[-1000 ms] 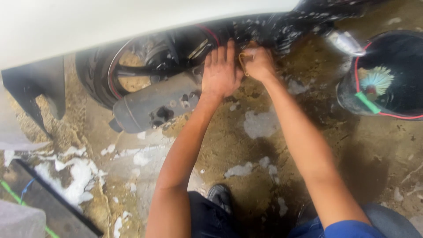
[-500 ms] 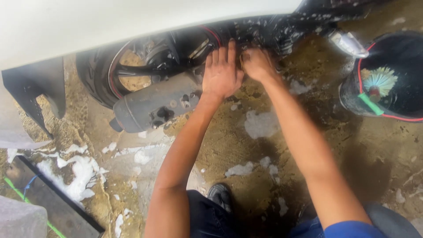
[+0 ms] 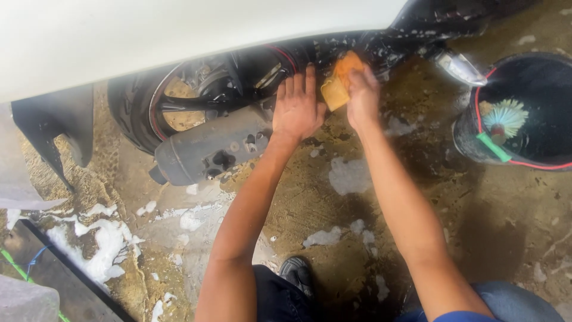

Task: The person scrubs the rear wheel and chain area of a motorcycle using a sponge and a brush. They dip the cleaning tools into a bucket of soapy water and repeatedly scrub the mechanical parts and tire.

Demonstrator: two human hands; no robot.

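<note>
1. My right hand (image 3: pixel 363 95) has lifted the orange sponge (image 3: pixel 339 83) into view, pinching it against the motorcycle's underside.
2. My left hand (image 3: pixel 296 107) lies spread flat at nine o'clock of the sponge, above the muffler (image 3: pixel 208 149).
3. Black bucket (image 3: pixel 524 113) at three o'clock.

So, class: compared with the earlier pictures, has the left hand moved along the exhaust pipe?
No. The left hand stays flat at the same end of the grey exhaust pipe, beside the rear wheel.
</note>
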